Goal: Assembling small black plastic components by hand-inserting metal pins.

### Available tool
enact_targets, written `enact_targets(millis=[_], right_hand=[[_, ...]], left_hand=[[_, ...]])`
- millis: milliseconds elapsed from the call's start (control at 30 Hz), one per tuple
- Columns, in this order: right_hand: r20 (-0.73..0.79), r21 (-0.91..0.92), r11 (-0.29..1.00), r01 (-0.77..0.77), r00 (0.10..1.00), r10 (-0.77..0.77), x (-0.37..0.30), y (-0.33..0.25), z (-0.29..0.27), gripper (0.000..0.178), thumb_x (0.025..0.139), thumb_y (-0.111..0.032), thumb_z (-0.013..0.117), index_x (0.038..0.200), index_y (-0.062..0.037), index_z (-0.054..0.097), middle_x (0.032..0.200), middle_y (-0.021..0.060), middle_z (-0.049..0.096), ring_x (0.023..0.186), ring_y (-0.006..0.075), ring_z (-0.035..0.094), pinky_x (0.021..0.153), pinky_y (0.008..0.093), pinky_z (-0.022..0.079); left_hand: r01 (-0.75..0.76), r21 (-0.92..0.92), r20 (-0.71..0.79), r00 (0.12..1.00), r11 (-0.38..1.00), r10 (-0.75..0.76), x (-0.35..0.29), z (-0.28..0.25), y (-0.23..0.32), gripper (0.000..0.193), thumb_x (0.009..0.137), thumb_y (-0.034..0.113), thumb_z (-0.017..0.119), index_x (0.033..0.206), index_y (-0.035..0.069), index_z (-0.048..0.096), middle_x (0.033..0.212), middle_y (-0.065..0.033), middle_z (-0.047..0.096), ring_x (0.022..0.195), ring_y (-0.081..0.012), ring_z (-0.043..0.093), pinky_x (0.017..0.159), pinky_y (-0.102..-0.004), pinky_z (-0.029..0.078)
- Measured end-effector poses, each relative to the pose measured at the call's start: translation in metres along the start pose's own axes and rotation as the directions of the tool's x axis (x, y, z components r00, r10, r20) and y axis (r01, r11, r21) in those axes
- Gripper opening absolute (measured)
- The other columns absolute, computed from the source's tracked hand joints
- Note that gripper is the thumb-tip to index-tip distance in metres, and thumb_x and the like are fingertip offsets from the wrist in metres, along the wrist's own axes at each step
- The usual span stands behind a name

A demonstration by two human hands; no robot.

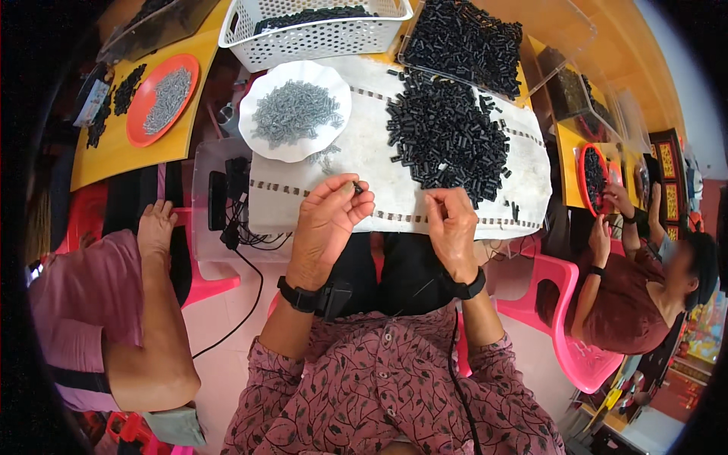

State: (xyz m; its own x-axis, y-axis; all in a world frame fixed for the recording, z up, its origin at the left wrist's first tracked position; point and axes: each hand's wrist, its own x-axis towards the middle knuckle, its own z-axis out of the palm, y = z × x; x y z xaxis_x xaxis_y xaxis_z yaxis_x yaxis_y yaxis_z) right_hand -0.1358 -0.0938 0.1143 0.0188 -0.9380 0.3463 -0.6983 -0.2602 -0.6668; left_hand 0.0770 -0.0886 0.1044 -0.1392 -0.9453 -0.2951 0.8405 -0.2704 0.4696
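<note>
My left hand (331, 220) pinches a small black cylindrical piece (357, 187) between thumb and fingertips, above the near edge of the white cloth (356, 163). My right hand (453, 227) is curled, thumb and forefinger pressed together, at the near side of a pile of black cylindrical pieces (447, 136). Whatever those fingers hold, if anything, is too small or hidden to tell. Beyond my left hand a white scalloped plate (250, 133) carries a heap of small grey springs (296, 112). A few more springs (326, 159) lie on the cloth beside it.
A white perforated basket (315, 51) and a clear bin of black pieces (462, 38) stand at the back. Co-workers sit left and right, near an orange plate (189, 68) and a red tray (582, 178). A clear box with cables (205, 227) is left of my knees.
</note>
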Motion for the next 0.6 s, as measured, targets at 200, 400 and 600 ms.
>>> enact_targets(millis=[200, 400, 600], right_hand=[[0.076, -0.245, 0.954, 0.172, 0.985, -0.158, 0.013, 0.005, 0.002, 0.018, 0.08, 0.0, 0.064, 0.097, -0.0043, 0.067, 0.086, 0.0133, 0.056, 0.066, 0.0308, 0.06, 0.057, 0.0373, 0.049], [0.181, -0.341, 0.919, 0.198, 0.973, -0.142, 0.021, 0.0, -0.001, 0.017, 0.08, -0.003, 0.065, 0.096, -0.0044, 0.066, 0.087, 0.0132, 0.054, 0.067, 0.0314, 0.061, 0.055, 0.0394, 0.05], [0.125, -0.337, 0.934, 0.118, 0.989, -0.08, 0.025, -0.001, 0.003, 0.011, 0.081, -0.006, 0.067, 0.091, -0.0019, 0.066, 0.086, 0.0129, 0.057, 0.07, 0.0332, 0.062, 0.06, 0.0401, 0.05]], left_hand=[[0.01, 0.038, 0.019, 1.0, 0.999, -0.01, -0.002, 0.004, -0.001, 0.019, 0.095, 0.005, 0.054, 0.111, -0.001, 0.06, 0.103, -0.0127, 0.063, 0.091, -0.019, 0.063, 0.082, -0.03, 0.053], [0.017, 0.047, 0.029, 0.999, 0.999, -0.018, -0.002, 0.0, -0.003, 0.019, 0.094, 0.006, 0.055, 0.111, -0.001, 0.06, 0.104, -0.0126, 0.063, 0.091, -0.0203, 0.064, 0.083, -0.0328, 0.053], [0.033, 0.057, 0.04, 0.999, 0.998, -0.036, 0.0, 0.0, -0.006, 0.02, 0.093, 0.007, 0.056, 0.111, -0.002, 0.06, 0.102, -0.0118, 0.064, 0.091, -0.0203, 0.065, 0.083, -0.034, 0.053]])
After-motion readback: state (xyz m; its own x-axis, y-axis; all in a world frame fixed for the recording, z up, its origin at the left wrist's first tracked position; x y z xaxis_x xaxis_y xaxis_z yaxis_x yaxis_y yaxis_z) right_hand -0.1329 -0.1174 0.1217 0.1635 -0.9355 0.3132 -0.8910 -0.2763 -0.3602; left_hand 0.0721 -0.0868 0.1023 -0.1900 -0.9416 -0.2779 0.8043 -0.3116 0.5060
